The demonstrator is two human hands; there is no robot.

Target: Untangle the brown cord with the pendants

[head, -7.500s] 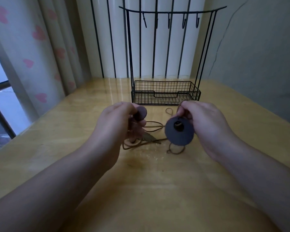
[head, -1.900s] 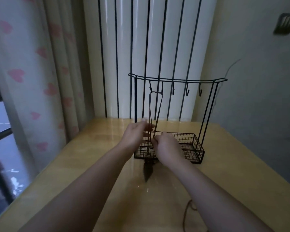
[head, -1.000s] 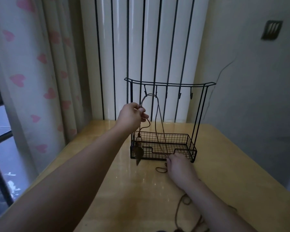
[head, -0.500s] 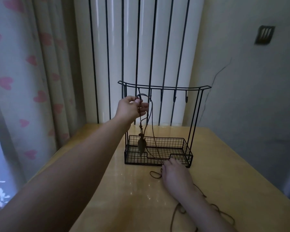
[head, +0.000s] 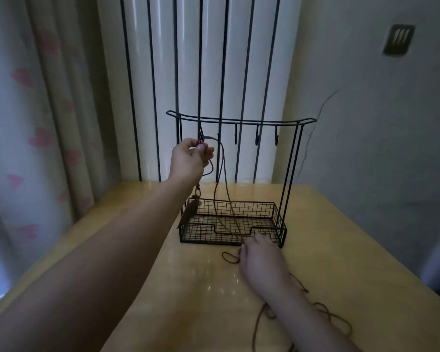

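The left hand [head: 191, 156] is raised beside the leftmost hook [head: 201, 134] of the black wire rack [head: 294, 174], its thumb and fingers pinching the brown cord [head: 222, 174] just under that hook; the grip sits high, most likely so the cord's top bend can be kept on or near the hook while the rest falls free, though whether the cord actually rests on the hook is hard to tell in this dim light. From the pinch a short length drops to a leaf-shaped pendant [head: 189, 212], which hangs tilted against the left end of the rack's mesh basket [head: 264, 212]; letting it dangle uses its weight to pull that strand straight. Two longer strands run down from the arch beside the hand, cross the basket and reach the right hand [head: 258, 257], which lies on the tabletop [head: 163, 288] just in front of the basket; its fingers curl down over the strands where they meet the wood, seemingly pinning or pinching them to hold the lines taut and apart, but the exact grip is hidden beneath the hand. A small loop lies just left of that hand; more slack cord snakes along the tabletop beside the right forearm toward the lower edge, so the untangling looks only partly done.
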